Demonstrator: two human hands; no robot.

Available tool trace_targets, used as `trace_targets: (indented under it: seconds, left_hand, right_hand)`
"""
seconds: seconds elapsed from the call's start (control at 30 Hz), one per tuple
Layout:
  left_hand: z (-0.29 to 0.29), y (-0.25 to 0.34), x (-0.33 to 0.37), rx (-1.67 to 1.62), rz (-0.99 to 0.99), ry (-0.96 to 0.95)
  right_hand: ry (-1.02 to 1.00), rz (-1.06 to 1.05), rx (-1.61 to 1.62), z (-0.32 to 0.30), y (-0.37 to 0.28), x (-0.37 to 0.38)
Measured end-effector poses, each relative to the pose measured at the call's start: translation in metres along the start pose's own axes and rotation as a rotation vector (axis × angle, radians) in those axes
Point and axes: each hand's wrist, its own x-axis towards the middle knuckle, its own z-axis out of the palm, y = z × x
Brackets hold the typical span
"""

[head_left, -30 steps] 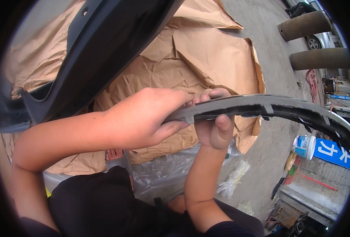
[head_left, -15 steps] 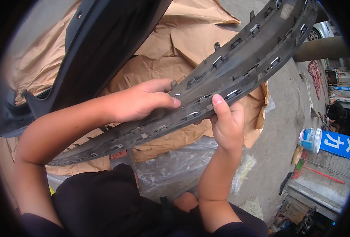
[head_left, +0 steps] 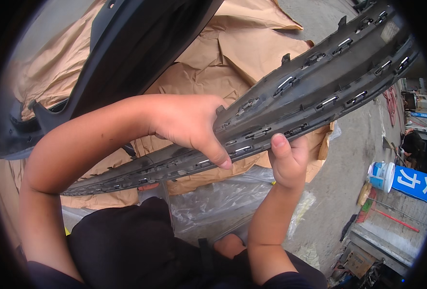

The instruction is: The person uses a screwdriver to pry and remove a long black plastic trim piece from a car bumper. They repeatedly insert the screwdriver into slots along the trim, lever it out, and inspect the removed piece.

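A long, curved black plastic car trim strip runs slantwise in front of me, from low at the left up to the far right. Metal clips line both of its long edges. My left hand grips it near the middle from the far side, its thumb reaching across to the near edge while the other fingers are hidden behind. Farther right, my right hand holds the near edge, thumb up against it; its fingers are mostly out of sight beneath the strip.
A large black car panel lies at the upper left over crumpled brown paper. Clear plastic sheeting covers the floor near my legs. At the right are a white bucket, a blue sign and a red-handled tool.
The trim strip has tilted and shifted to the right, showing more of its clip side. My left thumb has moved down to the near edge. My right hand has slid slightly right and down.
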Motion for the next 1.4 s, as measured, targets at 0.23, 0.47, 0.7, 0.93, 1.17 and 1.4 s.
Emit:
trace_targets:
  seconds: [0.23,0.47,0.7,0.93,1.17,1.4]
  left_hand:
    - [0.004,-0.003,-0.001,0.103,-0.036,0.068]
    - [0.010,-0.001,-0.006,0.154,-0.069,0.163]
    - [0.014,0.012,-0.013,0.270,-0.117,0.241]
    - [0.009,0.013,-0.015,0.235,-0.117,0.254]
    - [0.010,0.012,-0.017,0.205,-0.102,0.235]
    - [0.013,0.013,-0.018,0.198,-0.108,0.227]
  right_hand:
    - [0.042,0.103,0.072,0.006,0.002,-0.002]
    - [-0.103,0.435,-0.082,0.011,-0.012,-0.002]
    - [-0.073,0.455,-0.118,0.016,-0.009,0.008]
    - [-0.145,0.462,-0.131,0.022,-0.022,0.017]
    - [-0.117,0.434,-0.090,0.025,-0.022,0.013]
    - [-0.114,0.459,0.006,0.024,-0.024,0.008]
